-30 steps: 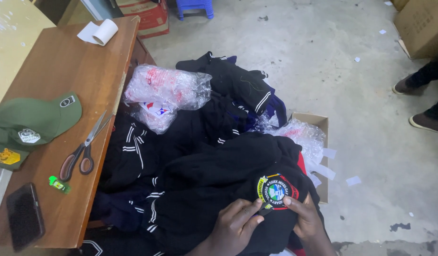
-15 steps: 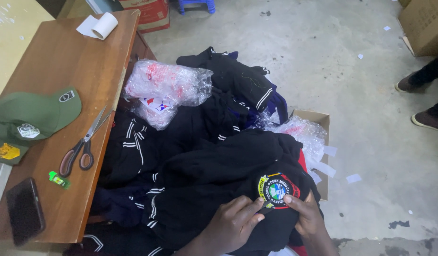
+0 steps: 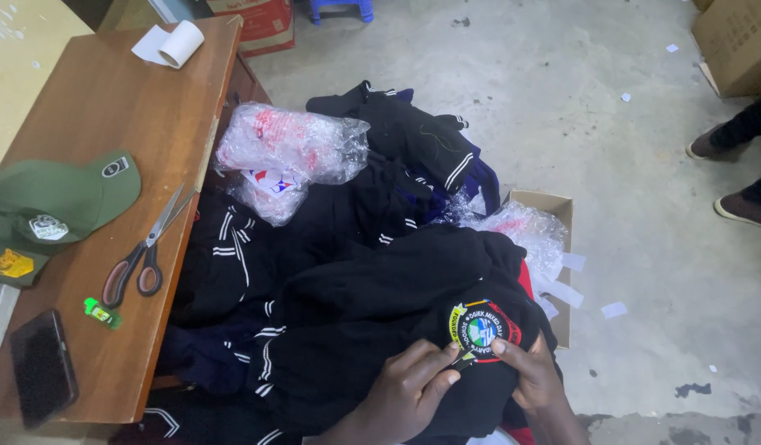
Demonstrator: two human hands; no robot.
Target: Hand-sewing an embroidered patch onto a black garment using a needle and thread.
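Badge (image 3: 484, 331) between both hands' fingers (image 3: 436, 363).

Even soft daylight, faint shadows, sharp focus, slight wide-angle edge distortion

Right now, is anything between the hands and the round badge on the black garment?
Nothing visible. The left hand and right hand both rest on the black garment, fingertips touching the badge edges from either side.

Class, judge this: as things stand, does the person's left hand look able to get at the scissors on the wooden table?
Probably yes. The scissors lie uncovered near the wooden table edge, on the left hand side. Only the heap of black garments lies between, low enough to reach over.
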